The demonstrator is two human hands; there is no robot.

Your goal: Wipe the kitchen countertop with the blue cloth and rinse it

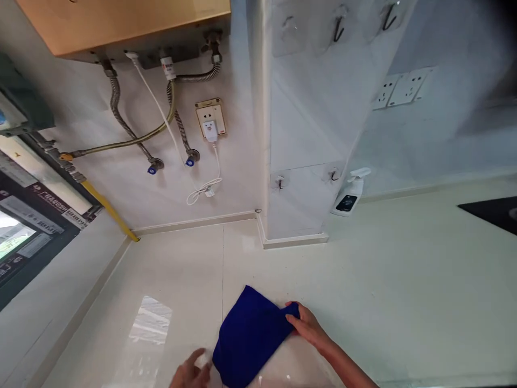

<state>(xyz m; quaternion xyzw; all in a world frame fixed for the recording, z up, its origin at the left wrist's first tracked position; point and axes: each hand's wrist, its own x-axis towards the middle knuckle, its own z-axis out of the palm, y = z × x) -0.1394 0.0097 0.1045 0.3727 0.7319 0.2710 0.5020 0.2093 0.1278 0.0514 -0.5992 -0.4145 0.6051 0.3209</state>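
A dark blue cloth is spread at an angle over the pale counter, near the bottom middle of the view. My right hand pinches its right corner between thumb and fingers. Just off the cloth's left edge is my left hand, its fingers bent and apart, with no cloth seen between them. A small pale blur lies by its fingertips, too unclear to name. Below the cloth, a glossy pale surface shows in part.
A white spray bottle stands behind, beside the wall pillar with its clear hooks. A water heater with hoses hangs at upper left, above a plugged socket. A yellow pipe meets the counter. A black panel lies right.
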